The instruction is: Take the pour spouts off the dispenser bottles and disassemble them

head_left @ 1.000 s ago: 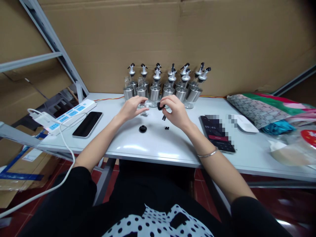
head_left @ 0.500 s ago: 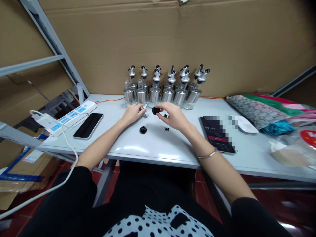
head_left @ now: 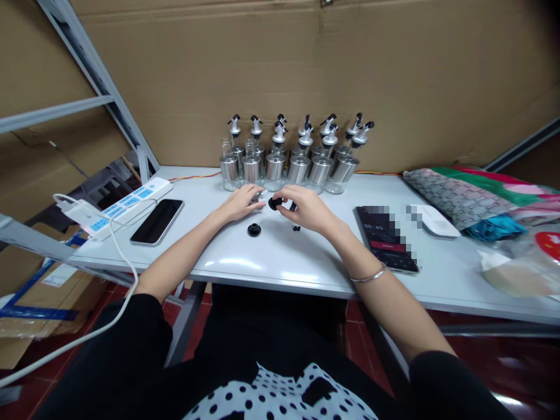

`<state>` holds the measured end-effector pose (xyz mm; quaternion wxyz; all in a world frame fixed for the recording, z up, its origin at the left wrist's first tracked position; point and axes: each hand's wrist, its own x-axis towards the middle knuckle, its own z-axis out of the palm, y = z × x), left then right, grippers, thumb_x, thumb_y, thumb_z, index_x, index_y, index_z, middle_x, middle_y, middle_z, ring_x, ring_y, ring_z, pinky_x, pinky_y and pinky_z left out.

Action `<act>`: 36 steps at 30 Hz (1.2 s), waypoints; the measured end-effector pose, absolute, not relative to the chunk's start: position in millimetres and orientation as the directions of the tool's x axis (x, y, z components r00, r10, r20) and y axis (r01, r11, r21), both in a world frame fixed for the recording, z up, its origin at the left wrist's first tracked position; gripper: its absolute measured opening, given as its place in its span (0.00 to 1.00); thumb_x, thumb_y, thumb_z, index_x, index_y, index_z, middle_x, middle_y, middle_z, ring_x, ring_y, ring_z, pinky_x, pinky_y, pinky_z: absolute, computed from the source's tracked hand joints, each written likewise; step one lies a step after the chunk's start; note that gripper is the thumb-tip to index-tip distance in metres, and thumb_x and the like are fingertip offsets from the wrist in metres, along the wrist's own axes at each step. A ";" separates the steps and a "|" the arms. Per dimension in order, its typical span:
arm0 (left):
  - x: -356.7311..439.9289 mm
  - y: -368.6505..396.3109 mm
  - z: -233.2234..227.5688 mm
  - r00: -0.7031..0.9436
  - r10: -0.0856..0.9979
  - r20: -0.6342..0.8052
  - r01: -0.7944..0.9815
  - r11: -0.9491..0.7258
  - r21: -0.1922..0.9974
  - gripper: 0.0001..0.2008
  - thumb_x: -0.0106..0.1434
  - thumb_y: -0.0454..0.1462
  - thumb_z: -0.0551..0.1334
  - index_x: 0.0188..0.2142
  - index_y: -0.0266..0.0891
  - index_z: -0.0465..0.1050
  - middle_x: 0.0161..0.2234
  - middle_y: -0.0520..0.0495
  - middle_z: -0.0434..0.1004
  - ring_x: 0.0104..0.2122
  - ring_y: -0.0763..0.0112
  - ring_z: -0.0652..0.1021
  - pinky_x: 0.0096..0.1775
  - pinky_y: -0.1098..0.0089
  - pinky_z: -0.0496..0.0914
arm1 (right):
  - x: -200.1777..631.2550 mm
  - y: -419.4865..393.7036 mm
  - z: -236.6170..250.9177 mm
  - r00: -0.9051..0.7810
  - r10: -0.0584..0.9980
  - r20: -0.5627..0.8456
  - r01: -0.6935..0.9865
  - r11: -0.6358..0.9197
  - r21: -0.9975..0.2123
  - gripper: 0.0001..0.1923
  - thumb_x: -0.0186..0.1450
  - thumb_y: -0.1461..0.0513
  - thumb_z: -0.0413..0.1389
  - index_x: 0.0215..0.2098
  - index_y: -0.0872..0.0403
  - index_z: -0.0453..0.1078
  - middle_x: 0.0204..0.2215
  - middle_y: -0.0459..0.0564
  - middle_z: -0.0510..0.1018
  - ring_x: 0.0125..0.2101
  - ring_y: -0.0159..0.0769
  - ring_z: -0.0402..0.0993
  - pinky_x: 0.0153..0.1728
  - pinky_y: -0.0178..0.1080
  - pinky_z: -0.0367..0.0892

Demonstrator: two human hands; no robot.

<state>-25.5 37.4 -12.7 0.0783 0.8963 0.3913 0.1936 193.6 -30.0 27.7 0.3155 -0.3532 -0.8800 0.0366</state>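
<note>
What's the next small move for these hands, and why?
Probably bring the black round piece toward the shiny, pale part at the left hand: the right hand pinches the black piece, and only a narrow gap seems to separate the two.

Shiny part (head_left: 261,196) mostly hidden by left hand (head_left: 240,201), can't tell its shape from here. Black bits (head_left: 296,228) too small to identify. Back bottles (head_left: 238,153) half-blocked by front bottles (head_left: 275,167). Colourful bundle (head_left: 525,195) cut off right.
</note>
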 end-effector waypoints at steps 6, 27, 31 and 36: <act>-26.6 40.1 -17.1 0.673 0.671 0.311 0.612 -0.741 0.276 0.21 0.66 0.44 0.54 0.55 0.37 0.64 0.56 0.39 0.66 0.56 0.60 0.67 0.57 0.57 0.62 | 182.2 -37.9 23.7 -0.732 0.654 0.189 0.536 0.725 -0.431 0.13 0.55 0.72 0.56 0.36 0.55 0.75 0.33 0.49 0.78 0.31 0.33 0.72 0.37 0.35 0.66; -23.3 39.9 -24.2 0.690 0.644 0.331 0.552 -0.763 0.336 0.20 0.66 0.41 0.54 0.55 0.37 0.64 0.59 0.36 0.62 0.58 0.59 0.67 0.58 0.58 0.63 | 166.3 -46.5 8.5 -0.752 0.586 0.300 0.475 0.799 -0.369 0.18 0.57 0.66 0.60 0.47 0.56 0.71 0.46 0.59 0.72 0.49 0.47 0.68 0.50 0.49 0.67; -23.3 37.7 -21.3 0.690 0.629 0.357 0.536 -0.776 0.331 0.19 0.65 0.39 0.54 0.54 0.35 0.64 0.57 0.36 0.64 0.57 0.59 0.68 0.57 0.58 0.64 | 166.4 -44.4 8.8 -0.742 0.585 0.328 0.475 0.804 -0.358 0.17 0.57 0.65 0.60 0.46 0.55 0.72 0.46 0.59 0.72 0.48 0.46 0.68 0.49 0.49 0.67; -22.7 33.8 -14.6 0.683 0.614 0.394 0.532 -0.789 0.307 0.17 0.66 0.40 0.53 0.52 0.35 0.66 0.50 0.38 0.69 0.52 0.61 0.71 0.54 0.59 0.66 | 165.4 -43.0 9.8 -0.737 0.589 0.331 0.479 0.801 -0.359 0.09 0.59 0.66 0.59 0.39 0.57 0.74 0.39 0.57 0.75 0.43 0.44 0.71 0.46 0.47 0.69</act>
